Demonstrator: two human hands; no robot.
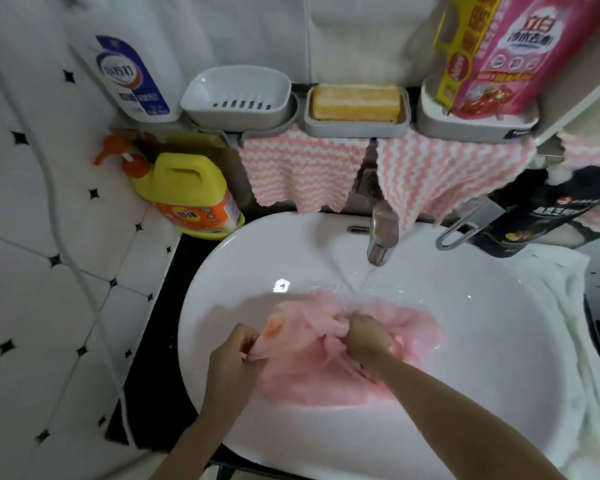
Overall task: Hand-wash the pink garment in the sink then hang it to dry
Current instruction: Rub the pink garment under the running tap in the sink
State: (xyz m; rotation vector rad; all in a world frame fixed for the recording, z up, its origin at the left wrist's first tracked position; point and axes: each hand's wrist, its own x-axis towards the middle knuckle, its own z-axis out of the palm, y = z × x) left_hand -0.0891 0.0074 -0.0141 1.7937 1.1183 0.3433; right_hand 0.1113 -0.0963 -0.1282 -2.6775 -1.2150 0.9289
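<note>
Pink garment (326,375): wet, crumpled, lying in the basin of the white sink (499,358), spread between and under both hands.

Left hand (232,355): fingers curled, pinching the garment's left edge, lifted slightly off the basin.

Right hand (366,337): fist closed on a bunch of fabric at the garment's middle, just below the running water (364,277).

Faucet (381,233): at the back rim, flowing.

Yellow detergent bottle (187,195): on the black counter (153,375), back left.

Soap bar (354,102): in its dish on the shelf above.

White cloth (568,341): draped over the sink's right rim.
</note>
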